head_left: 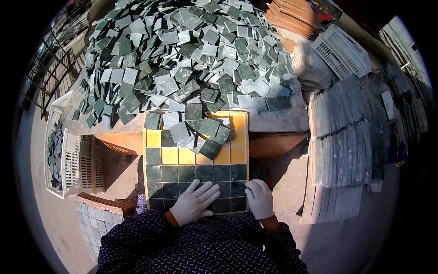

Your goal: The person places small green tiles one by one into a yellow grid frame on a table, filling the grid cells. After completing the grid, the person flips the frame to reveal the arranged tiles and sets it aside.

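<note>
A yellow gridded tray (187, 155) lies in front of me, its near rows and part of its left column filled with dark green square tiles (221, 172). Several loose tiles (210, 149) lie scattered over its far rows, where some yellow cells show. My left hand (195, 204), in a white glove, rests flat on the near tiles with fingers stretched and apart. At the tray's right edge, my gloved right hand (260, 199) has its fingers curled together by the end tile; whatever is between them is hidden.
A large heap of green tiles (182, 50) covers the table (273, 122) beyond the tray. Left stands a white plastic crate (70, 162) of tiles, near a stack of tiled sheets (93, 223). Stacked sheets (344, 137) stand right, below a white basket (342, 52); brown boards (292, 16) lie behind.
</note>
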### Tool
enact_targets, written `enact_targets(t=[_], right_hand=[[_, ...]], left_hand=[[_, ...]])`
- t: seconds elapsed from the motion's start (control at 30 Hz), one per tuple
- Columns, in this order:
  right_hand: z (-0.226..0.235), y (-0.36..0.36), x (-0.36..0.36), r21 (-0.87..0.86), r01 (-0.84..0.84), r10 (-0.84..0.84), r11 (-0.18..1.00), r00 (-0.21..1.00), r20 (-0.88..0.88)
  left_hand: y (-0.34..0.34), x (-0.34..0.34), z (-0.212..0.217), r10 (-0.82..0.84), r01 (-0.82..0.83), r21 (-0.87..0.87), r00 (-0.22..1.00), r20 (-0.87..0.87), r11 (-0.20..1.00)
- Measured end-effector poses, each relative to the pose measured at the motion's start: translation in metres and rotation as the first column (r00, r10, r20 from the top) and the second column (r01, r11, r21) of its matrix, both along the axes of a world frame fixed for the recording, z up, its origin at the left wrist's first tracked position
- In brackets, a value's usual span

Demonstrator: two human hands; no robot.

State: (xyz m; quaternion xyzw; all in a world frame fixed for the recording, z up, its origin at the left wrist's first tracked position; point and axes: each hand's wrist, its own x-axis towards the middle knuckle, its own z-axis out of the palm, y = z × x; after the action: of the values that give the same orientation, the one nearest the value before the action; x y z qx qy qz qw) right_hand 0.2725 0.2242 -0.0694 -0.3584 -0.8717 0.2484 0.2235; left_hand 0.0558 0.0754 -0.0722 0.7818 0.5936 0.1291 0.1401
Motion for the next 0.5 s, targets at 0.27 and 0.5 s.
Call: enact_targets(t=[0.27, 0.5], right_hand=[[0.018, 0.022, -0.015, -0.090, -0.099, 0.114, 0.991, 0.978, 0.175], [0.025, 0.036, -0.016, -0.241, -0.136, 0.182, 0.961, 0.967, 0.180]], left_hand=[[0.007, 0.006, 0.006, 0.066, -0.071, 0.043, 0.993, 0.095, 0.997], [0.031, 0.016, 0.014, 0.112, -0.151, 0.156, 0.966, 0.235, 0.976]])
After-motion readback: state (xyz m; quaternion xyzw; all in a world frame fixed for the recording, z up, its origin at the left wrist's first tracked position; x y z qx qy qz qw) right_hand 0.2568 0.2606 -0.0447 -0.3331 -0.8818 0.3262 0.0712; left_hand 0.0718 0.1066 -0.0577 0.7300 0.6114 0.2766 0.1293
